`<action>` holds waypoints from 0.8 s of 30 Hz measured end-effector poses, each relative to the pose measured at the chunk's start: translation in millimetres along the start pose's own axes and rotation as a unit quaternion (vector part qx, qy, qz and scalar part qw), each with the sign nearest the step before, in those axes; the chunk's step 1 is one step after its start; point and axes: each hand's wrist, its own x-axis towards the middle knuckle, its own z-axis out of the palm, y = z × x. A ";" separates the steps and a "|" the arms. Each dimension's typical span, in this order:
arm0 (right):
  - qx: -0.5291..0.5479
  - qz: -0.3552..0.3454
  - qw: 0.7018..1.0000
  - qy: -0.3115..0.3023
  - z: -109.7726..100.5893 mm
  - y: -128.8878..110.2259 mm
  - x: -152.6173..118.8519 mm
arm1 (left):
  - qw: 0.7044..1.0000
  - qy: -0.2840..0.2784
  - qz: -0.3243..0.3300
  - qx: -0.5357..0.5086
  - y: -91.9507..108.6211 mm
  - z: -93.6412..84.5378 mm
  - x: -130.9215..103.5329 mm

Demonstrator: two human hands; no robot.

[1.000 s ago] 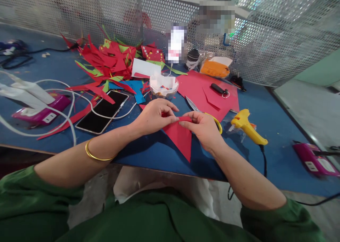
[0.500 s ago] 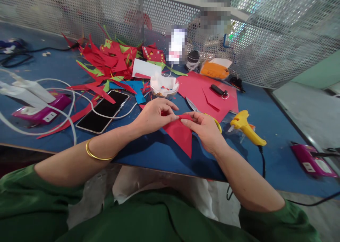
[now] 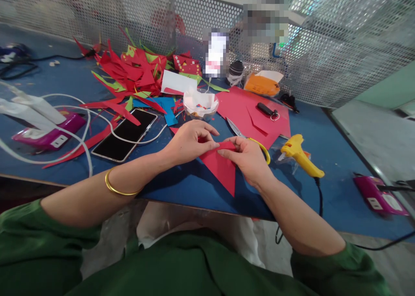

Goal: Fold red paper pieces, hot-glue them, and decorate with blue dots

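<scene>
A folded piece of red paper [image 3: 219, 169] is held in front of me, its pointed corner hanging towards the table's front edge. My left hand [image 3: 192, 142] pinches its upper left edge between thumb and fingers. At the upper right edge my right hand [image 3: 248, 157] grips the same paper, thumb on top and fingers partly hidden behind. Just beyond the right hand lie scissors [image 3: 264, 150] with yellow handles, partly covered by that hand. A clear bowl [image 3: 201, 107] lined with white paper stands beyond the left hand.
A yellow glue gun [image 3: 300, 155] lies at the right, near a purple power strip [image 3: 379, 195]. Red paper sheets [image 3: 236, 103] bear a black key fob [image 3: 266, 110]. To the left are a dark phone [image 3: 125, 136], white cables, another purple strip [image 3: 52, 133] and paper scraps [image 3: 136, 69].
The right thumb has shifted slightly left along the paper's upper edge, and the hanging corner has dropped a little. Both hands keep their hold.
</scene>
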 end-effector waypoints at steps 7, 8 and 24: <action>0.011 0.008 1.000 -0.007 -1.5 0.8 0.3 | 1.000 0.007 -0.014 0.002 -1.0 -1.6 0.2; 0.010 0.009 1.000 -0.007 -1.7 0.6 0.2 | 1.000 0.005 -0.014 0.000 -0.8 -1.5 0.2; -0.002 -0.012 1.000 0.020 -1.9 0.5 1.1 | 1.000 -0.011 0.008 -0.002 -0.1 0.2 -0.8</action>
